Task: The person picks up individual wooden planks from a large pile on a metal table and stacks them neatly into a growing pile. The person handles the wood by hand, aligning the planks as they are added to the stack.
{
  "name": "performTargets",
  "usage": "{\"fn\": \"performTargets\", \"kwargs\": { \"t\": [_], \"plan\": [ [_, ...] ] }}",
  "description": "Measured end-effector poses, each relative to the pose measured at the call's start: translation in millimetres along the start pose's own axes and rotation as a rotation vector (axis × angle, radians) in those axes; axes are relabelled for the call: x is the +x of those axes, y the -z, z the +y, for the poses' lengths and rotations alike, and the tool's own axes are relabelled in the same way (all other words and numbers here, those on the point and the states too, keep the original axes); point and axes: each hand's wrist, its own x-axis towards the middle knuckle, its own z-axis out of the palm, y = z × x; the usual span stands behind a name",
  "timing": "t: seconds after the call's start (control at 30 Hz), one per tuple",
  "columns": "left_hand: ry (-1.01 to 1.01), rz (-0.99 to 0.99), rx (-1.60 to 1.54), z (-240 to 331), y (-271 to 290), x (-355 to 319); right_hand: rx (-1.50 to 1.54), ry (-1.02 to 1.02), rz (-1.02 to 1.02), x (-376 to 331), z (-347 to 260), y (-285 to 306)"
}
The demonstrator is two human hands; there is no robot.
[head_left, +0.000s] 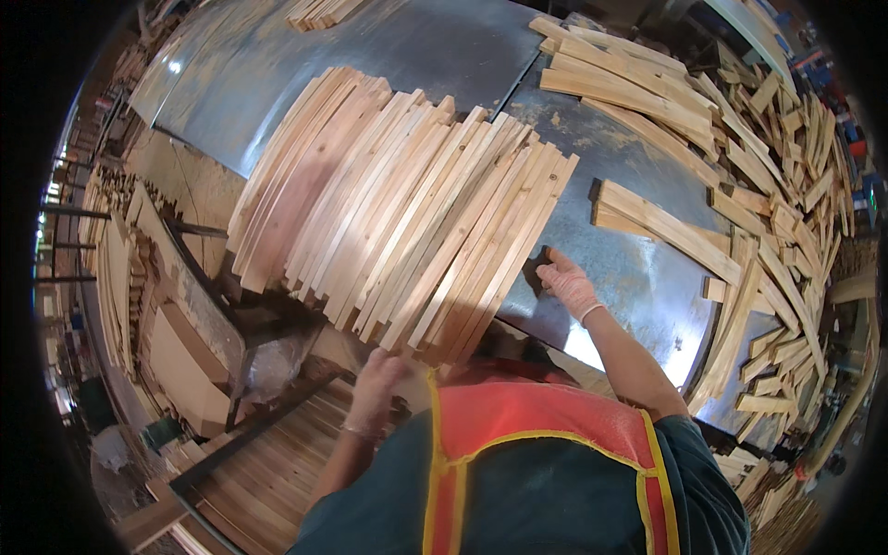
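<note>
Many pale wooden strips lie side by side in a wide row on the metal table, their near ends jutting past its edge. My left hand, in a thin whitish glove, is at the near ends of the strips, just below them. It is blurred, and its fingers are partly hidden against the wood. My right hand, gloved in the same way, hovers over the table at the right side of the row. Its fingers are loosely bent and apart, with nothing visible in them.
The dark metal table carries sawdust and a long seam. On its right lies a jumbled heap of wooden offcuts, and a few loose boards lie nearer. A slatted wooden stack sits at lower left, beside a metal-framed stand.
</note>
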Motion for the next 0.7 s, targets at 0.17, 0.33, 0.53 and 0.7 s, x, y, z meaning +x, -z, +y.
{"fn": "performTargets", "kwargs": {
  "t": [0.17, 0.33, 0.53, 0.7],
  "plan": [
    [0.114, -0.399, -0.244, 116, -7, 54, -0.294, 0.009, 0.012, 4, -8, 2],
    [-0.067, -0.379, 0.578, 182, -62, 85, -0.274, 0.191, 0.092, 0, 0, 23],
    [-0.051, -0.188, 0.242, 152, -29, 49, -1.123, 0.246, 0.6, 8, -5, 179],
    [-0.169, 0.348, 1.441, 122, -59, 85, -1.306, -0.047, 0.418, 16, -29, 268]
  ]
}}
